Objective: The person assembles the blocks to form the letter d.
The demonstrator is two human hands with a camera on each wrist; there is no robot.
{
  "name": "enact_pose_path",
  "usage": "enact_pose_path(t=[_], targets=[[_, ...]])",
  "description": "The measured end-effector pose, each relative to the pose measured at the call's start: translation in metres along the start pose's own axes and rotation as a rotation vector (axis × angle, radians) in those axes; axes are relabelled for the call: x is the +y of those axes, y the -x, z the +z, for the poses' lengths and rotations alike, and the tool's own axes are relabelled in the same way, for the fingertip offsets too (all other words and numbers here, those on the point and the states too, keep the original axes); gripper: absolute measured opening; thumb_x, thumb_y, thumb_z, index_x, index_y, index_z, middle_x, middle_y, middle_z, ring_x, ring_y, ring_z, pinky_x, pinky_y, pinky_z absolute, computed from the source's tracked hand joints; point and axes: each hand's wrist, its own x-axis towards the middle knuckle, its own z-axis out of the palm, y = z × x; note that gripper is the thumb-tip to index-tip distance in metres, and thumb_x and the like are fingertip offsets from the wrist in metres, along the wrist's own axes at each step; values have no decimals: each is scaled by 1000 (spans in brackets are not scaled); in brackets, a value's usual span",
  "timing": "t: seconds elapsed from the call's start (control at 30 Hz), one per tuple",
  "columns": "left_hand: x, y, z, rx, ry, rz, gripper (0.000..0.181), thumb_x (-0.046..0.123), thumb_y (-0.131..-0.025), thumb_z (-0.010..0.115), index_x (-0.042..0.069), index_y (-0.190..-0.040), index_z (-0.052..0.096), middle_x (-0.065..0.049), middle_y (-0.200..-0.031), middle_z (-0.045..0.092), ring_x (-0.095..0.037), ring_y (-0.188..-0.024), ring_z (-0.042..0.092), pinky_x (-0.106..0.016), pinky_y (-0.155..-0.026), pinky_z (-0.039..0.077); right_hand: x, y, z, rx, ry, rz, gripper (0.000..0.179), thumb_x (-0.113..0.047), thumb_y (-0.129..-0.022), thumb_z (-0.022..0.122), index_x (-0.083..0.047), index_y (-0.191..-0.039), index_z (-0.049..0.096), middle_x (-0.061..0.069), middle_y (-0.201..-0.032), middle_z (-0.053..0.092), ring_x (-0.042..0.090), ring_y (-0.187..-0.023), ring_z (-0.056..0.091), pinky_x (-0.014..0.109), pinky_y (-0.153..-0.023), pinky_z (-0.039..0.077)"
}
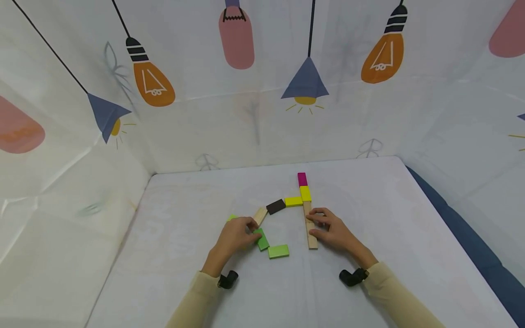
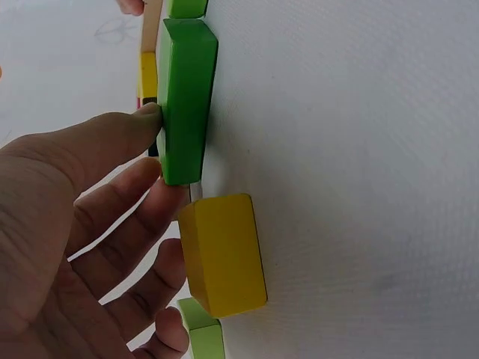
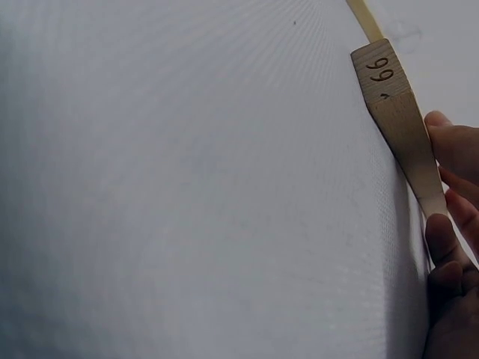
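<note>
My left hand (image 1: pixel 234 237) pinches a dark green block (image 1: pixel 263 242) between its thumb and fingertips. Its other fingers hang beside a yellow block (image 2: pixel 228 254), which the left wrist view shows lower down. My right hand (image 1: pixel 334 230) grips a plain wooden block (image 3: pixel 408 146) in a straight row, thumb and fingers spaced along it. The wooden row's near end (image 1: pixel 312 243) shows below the thumb in the head view; engraved digits (image 3: pixel 380 69) appear in the right wrist view. Light green (image 1: pixel 279 251) and pale wooden (image 1: pixel 260 215) blocks lie near the left hand.
The row leads up to a yellow block (image 1: pixel 305 193) and a magenta block (image 1: pixel 302 179). Another yellow block (image 1: pixel 293 201) and a black block (image 1: pixel 276 207) form a curve leftward. All lie on a white-covered table (image 1: pixel 184 200), enclosed by printed cloth (image 1: pixel 262 127).
</note>
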Motion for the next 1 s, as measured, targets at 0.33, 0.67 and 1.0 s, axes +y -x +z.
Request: enact_pose_path(t=[0.33, 0.67, 1.0], targets=[[-1, -2, 2, 44, -21, 2, 19, 30, -85, 85, 16, -95, 77, 7, -86, 74, -8, -78, 65, -32, -73, 53, 0, 0, 0, 3, 5, 4, 44, -23, -90, 80, -7, -130, 71, 10, -134, 59, 16, -101, 57, 30, -87, 52], [3, -3, 1, 50, -24, 47, 23, 30, -85, 83, 14, -101, 76, 5, -91, 71, -12, -83, 64, -33, -76, 53, 0, 0, 1, 7, -10, 1, 43, -22, -90, 80, -6, -129, 72, 10, -133, 60, 15, -100, 56, 28, -86, 52], [17, -2, 8, -63, 22, 261, 32, 36, -87, 83, 15, -111, 76, 0, -108, 72, -19, -105, 59, -39, -92, 51, 0, 0, 1, 3, 0, -4, 43, -22, -90, 80, -6, -129, 72, 11, -133, 60, 16, -100, 57, 29, -87, 52]])
